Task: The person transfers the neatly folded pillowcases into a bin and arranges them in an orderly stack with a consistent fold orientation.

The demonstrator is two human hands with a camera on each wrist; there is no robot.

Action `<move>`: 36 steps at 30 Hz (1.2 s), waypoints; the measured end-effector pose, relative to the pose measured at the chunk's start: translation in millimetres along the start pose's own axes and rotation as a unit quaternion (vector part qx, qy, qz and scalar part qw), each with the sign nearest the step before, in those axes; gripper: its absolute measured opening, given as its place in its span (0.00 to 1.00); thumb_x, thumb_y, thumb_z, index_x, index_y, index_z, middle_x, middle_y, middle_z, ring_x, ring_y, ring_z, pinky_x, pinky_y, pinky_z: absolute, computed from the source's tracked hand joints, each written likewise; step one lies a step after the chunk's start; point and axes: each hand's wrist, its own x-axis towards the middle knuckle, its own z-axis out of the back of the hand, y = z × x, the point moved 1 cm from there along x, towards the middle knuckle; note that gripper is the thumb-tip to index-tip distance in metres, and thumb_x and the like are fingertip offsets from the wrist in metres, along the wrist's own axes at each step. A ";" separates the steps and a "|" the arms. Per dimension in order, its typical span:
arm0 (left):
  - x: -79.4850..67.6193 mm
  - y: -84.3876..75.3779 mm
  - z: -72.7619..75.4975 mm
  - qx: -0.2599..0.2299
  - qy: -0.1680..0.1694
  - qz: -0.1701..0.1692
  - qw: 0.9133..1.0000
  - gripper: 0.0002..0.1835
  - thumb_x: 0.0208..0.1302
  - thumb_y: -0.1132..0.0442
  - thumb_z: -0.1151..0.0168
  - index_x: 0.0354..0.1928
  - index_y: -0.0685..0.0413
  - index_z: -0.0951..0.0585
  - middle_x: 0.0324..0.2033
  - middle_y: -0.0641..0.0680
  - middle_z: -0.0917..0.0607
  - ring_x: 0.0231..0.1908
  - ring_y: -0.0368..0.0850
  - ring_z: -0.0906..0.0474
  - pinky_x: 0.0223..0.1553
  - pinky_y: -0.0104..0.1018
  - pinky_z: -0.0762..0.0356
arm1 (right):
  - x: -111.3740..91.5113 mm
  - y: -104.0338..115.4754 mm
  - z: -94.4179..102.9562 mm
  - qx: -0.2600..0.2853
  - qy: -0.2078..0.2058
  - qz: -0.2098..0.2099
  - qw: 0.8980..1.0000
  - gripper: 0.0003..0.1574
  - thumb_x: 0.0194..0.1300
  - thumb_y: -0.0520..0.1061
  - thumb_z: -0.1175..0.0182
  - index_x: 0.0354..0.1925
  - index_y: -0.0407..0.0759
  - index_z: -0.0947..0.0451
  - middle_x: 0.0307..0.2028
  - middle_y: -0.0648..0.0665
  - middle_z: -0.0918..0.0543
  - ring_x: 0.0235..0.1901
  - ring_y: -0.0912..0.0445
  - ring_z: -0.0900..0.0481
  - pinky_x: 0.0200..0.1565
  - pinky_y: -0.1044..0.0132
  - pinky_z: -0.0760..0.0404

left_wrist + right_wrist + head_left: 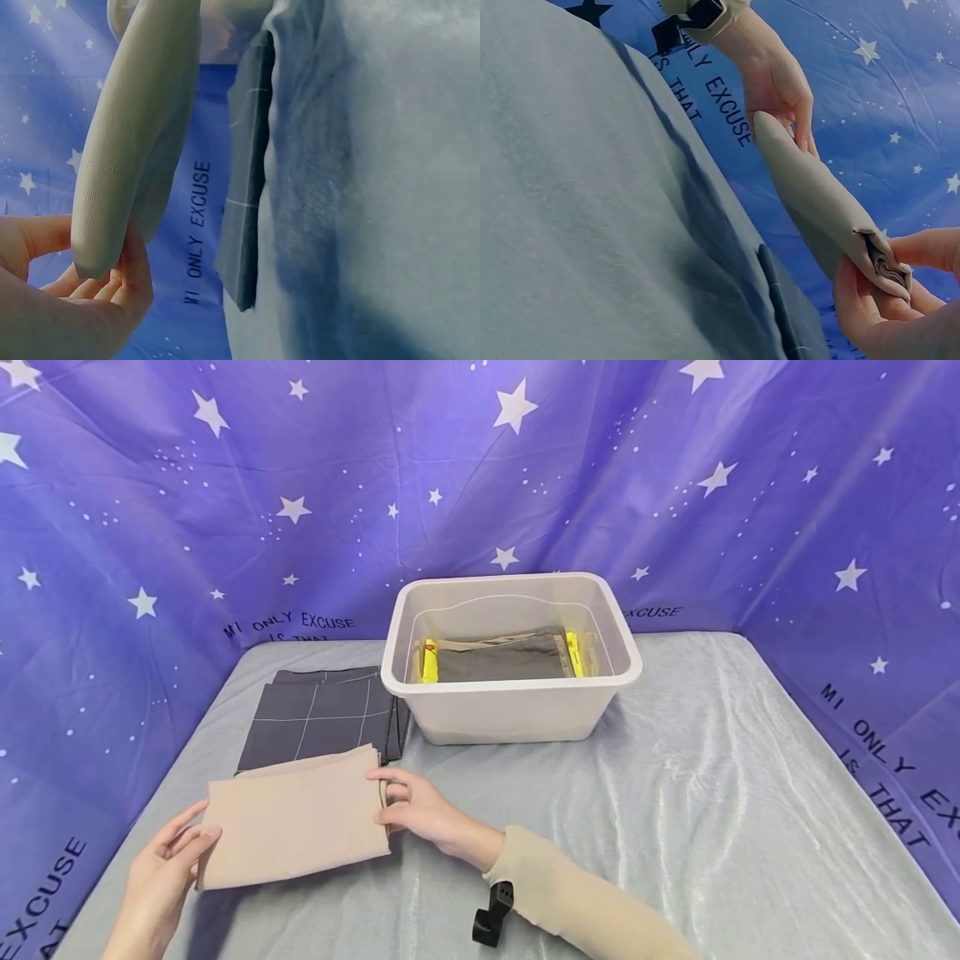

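A folded beige cloth (296, 822) is held up off the table between both hands. At its left end, the left hand (161, 868) pinches the edge, thumb in front and fingers behind. The right hand (423, 810) grips the opposite end; in the right wrist view, rolled inner layers show there in the folded cloth (817, 195). Just behind it on the table lies a folded dark grey cloth (322, 714) with thin white grid lines, its near edge hidden by the beige one. In the left wrist view this grid cloth (247, 180) appears edge-on.
A white plastic bin (510, 714) stands at the back middle of the table, right of the grid cloth. Inside sit a dark folded cloth (502, 660) and yellow packets (430, 662). Grey velvety fabric (675, 793) covers the table; a purple star-printed curtain (450, 460) surrounds it.
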 end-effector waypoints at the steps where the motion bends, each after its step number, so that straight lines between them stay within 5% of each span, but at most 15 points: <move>1: 0.8 0.9 0.9 -0.008 0.003 -0.005 1.000 0.30 0.56 0.69 0.42 0.62 0.46 0.35 0.31 0.42 0.17 0.27 0.31 0.23 0.18 0.27 0.30 | -0.2 1.5 0.6 -0.001 0.000 0.003 1.000 0.32 0.51 0.26 0.46 0.56 0.41 0.34 0.38 0.38 0.20 0.28 0.59 0.24 0.32 0.66 0.22; 6: 0.4 -2.9 -2.3 -0.016 0.002 -0.019 1.000 0.30 0.56 0.70 0.42 0.62 0.46 0.35 0.34 0.43 0.17 0.25 0.29 0.25 0.14 0.27 0.39 | -2.9 10.5 4.4 -0.011 0.007 0.021 1.000 0.31 0.52 0.27 0.46 0.56 0.41 0.34 0.37 0.39 0.21 0.28 0.60 0.24 0.32 0.68 0.23; 21: -13.1 -28.4 -27.4 -0.046 -0.003 -0.025 0.999 0.29 0.57 0.72 0.44 0.61 0.45 0.34 0.35 0.45 0.17 0.27 0.33 0.24 0.17 0.27 0.32 | -10.1 33.0 13.3 -0.030 0.012 0.048 0.998 0.30 0.53 0.29 0.46 0.56 0.42 0.33 0.37 0.41 0.21 0.31 0.61 0.24 0.37 0.68 0.23; 31: -39.9 -66.6 -66.4 -0.113 0.004 -0.037 0.993 0.26 0.58 0.75 0.47 0.58 0.47 0.31 0.34 0.49 0.17 0.30 0.37 0.22 0.24 0.29 0.25 | -14.2 47.9 16.8 -0.033 0.004 0.070 0.997 0.29 0.54 0.28 0.47 0.56 0.39 0.32 0.39 0.38 0.22 0.33 0.62 0.24 0.39 0.67 0.23; 36: -31.5 -62.2 -62.2 -0.119 0.031 -0.063 0.990 0.27 0.59 0.76 0.50 0.60 0.48 0.33 0.36 0.49 0.17 0.31 0.37 0.22 0.22 0.26 0.27 | -17.4 57.8 20.3 -0.035 0.002 0.079 0.996 0.29 0.54 0.30 0.46 0.56 0.39 0.33 0.43 0.37 0.23 0.36 0.62 0.24 0.41 0.67 0.24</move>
